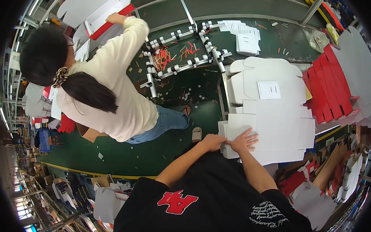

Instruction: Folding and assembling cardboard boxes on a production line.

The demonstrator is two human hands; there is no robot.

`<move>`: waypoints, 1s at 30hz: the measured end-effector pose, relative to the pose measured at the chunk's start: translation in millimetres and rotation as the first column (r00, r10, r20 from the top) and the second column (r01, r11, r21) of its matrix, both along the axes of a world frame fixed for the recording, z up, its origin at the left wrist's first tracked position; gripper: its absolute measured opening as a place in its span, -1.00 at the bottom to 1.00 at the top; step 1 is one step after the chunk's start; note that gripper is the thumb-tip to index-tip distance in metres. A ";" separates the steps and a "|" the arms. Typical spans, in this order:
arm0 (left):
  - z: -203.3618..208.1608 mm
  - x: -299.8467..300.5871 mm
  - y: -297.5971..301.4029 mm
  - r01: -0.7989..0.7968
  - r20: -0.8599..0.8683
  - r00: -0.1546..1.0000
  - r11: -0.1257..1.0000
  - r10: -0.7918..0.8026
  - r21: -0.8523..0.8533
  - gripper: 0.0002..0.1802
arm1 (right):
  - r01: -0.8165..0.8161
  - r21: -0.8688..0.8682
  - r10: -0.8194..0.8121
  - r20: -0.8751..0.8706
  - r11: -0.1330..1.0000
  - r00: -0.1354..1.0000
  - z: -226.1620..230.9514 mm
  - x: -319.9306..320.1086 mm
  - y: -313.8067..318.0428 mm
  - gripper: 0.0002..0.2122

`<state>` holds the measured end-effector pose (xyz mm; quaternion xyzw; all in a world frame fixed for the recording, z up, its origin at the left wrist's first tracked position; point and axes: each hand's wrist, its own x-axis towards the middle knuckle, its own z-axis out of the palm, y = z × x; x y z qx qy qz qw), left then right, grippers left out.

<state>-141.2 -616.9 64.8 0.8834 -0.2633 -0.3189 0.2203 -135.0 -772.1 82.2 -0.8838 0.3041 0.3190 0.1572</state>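
Note:
A stack of flat, die-cut white cardboard box blanks lies in front of me, with flaps along its left side. My right hand presses palm down on the near left part of the top blank, its fingers spread. At the near left corner, my left hand is closed on the folded edge of a white flap; its fingertips are partly hidden. The two hands almost touch at the thumbs. A white printed leaflet rests on the upper part of the top blank.
At left, a co-worker handles a red and white box. A metal roller frame stands over scattered red strips. Leaflets lie on the green bench behind; red and white blanks are stacked to the right.

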 end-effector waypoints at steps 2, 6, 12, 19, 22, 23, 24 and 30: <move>-3.3 -4.9 -0.2 -0.022 0.018 1.000 0.999 0.023 -0.040 -0.55 | 0.001 0.000 -0.001 -0.004 1.000 1.000 -1.8 -0.5 -0.5 0.41; -15.4 -16.2 1.9 -0.090 0.021 0.995 0.990 0.093 -0.112 -0.50 | -0.023 0.030 0.023 -0.017 0.999 1.000 -7.8 -1.0 -3.0 0.41; -20.7 -28.7 6.0 -0.371 -0.095 0.927 0.855 0.363 -0.361 -0.57 | -0.003 0.040 0.007 -0.097 0.999 0.995 5.3 8.7 2.3 0.40; -12.9 -17.5 -11.6 -0.271 0.232 0.911 0.921 0.339 -0.280 -0.56 | -0.089 -0.001 0.088 0.095 0.996 0.992 -9.6 -1.4 -23.1 0.17; -9.9 4.6 -28.9 -0.249 0.381 0.865 0.939 0.326 -0.238 -0.46 | -0.106 -0.071 0.122 0.271 0.992 0.955 -1.5 14.6 -36.9 -0.09; -4.8 12.5 -38.9 -0.249 0.458 0.817 0.931 0.350 -0.267 -0.30 | -0.091 0.013 0.080 0.365 0.996 0.927 -6.0 24.3 -52.1 -0.21; -4.9 18.5 -43.0 -0.240 0.459 0.817 0.929 0.349 -0.281 -0.30 | -0.091 0.101 0.036 0.455 0.991 0.890 -11.4 35.9 -64.2 -0.31; -14.3 32.6 -46.5 -0.222 0.370 0.896 0.970 0.244 -0.101 0.00 | -0.086 0.037 0.036 0.702 0.996 0.712 -16.8 137.7 -125.7 -0.55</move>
